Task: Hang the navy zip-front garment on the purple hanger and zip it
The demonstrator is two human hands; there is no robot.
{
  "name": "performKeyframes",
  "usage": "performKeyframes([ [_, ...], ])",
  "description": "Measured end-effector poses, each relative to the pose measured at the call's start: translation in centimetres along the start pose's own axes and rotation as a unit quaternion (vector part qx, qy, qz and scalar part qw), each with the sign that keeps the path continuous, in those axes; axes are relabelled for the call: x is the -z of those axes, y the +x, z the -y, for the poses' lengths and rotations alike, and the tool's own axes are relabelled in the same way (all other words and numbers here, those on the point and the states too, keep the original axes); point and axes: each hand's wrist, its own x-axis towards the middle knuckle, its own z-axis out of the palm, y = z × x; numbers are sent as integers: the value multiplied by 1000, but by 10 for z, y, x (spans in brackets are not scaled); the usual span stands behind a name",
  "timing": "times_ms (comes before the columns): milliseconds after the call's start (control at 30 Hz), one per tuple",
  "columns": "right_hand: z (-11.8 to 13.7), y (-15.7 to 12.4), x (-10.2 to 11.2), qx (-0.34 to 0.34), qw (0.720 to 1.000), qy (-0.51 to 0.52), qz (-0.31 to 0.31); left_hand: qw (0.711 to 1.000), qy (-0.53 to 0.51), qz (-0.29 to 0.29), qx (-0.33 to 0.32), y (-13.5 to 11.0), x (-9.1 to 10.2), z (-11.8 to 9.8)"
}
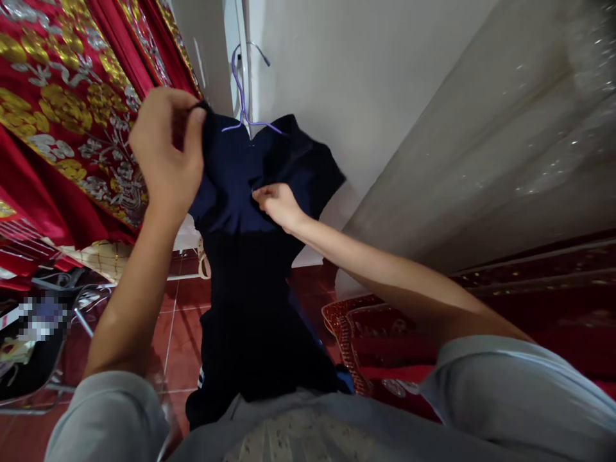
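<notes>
While a dark navy garment (pixel 231 192) hangs from a purple wire hanger (pixel 243 106) at the upper centre of the frame, two bare hands work on it. The left hand (pixel 168 151), left of centre near the top, pinches the garment's upper left edge between thumb and fingers. The right hand (pixel 280 204), near the middle, has its fingertips pinched together at the garment's front; whether cloth is caught between them, I cannot tell. Red fabric with gold and silver flowers (pixel 72 102) fills the upper left; red floor tiles (pixel 187 340) show below. A greyish, shiny cover (pixel 481 160) spans the right side, above red beaded cloth (pixel 359 340) at lower right.
</notes>
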Motion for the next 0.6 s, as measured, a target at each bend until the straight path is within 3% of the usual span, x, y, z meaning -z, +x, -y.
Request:
performKeyframes([
  [67, -13, -11, 3, -8, 999, -27, 17, 999, 5, -37, 37, -1, 15, 27],
  [167, -20, -28, 11, 15, 997, -68, 38, 988, 73, 18, 134, -28, 35, 77],
  [200, -21, -32, 14, 19, 994, -90, 54, 977, 117, 53, 172, -43, 41, 90],
  [300, -24, -37, 20, -15, 970, -191, 148, 909, 180, 274, 258, -89, 52, 108],
  [367, -29, -38, 21, -57, 939, -257, 220, 854, 159, 417, 267, -113, 55, 103],
  [433, -34, -39, 20, -97, 903, -285, 305, 826, 107, 495, 248, -125, 55, 89],
  [533, -30, -45, 15, -122, 838, -288, 446, 834, -8, 509, 215, -124, 51, 60],
  [600, -20, -50, 10, -52, 844, -282, 453, 848, -81, 482, 205, -114, 47, 37],
])
